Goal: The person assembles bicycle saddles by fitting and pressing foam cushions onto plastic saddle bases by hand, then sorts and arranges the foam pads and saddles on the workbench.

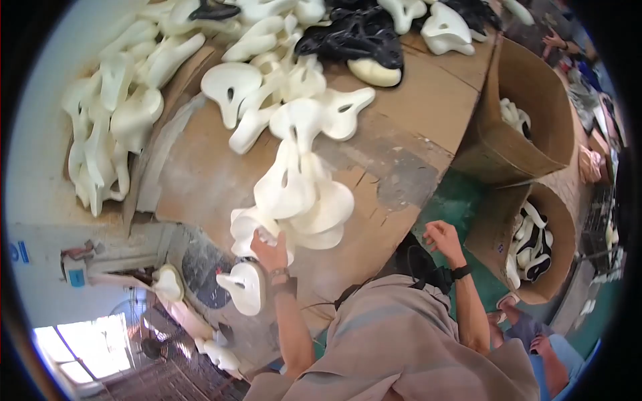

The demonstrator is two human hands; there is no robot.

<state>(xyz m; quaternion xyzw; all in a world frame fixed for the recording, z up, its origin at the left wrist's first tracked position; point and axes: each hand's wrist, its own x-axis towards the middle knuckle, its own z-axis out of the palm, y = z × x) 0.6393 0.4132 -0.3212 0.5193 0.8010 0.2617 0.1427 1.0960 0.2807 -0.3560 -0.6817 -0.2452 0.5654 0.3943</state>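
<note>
Cream foam bicycle saddle pads lie in an overlapping row down the cardboard-covered table. My left hand (269,252) is at the near end of this row, its thumb and fingers closed on a saddle pad (245,223) whose lower part the hand partly hides. Just below that wrist is another cream saddle pad (245,291) with a slot. Beyond the hand, larger saddle pads (286,185) are stacked on one another. My right hand (443,238) hangs over the table's right edge, fingers curled in, with nothing visible in them.
Heaps of cream pads (114,120) and black pads (354,37) cover the table's far and left parts. Two cardboard boxes (491,150) holding pads stand at the right. Another person (555,361) is at the lower right. A fan (152,346) stands lower left.
</note>
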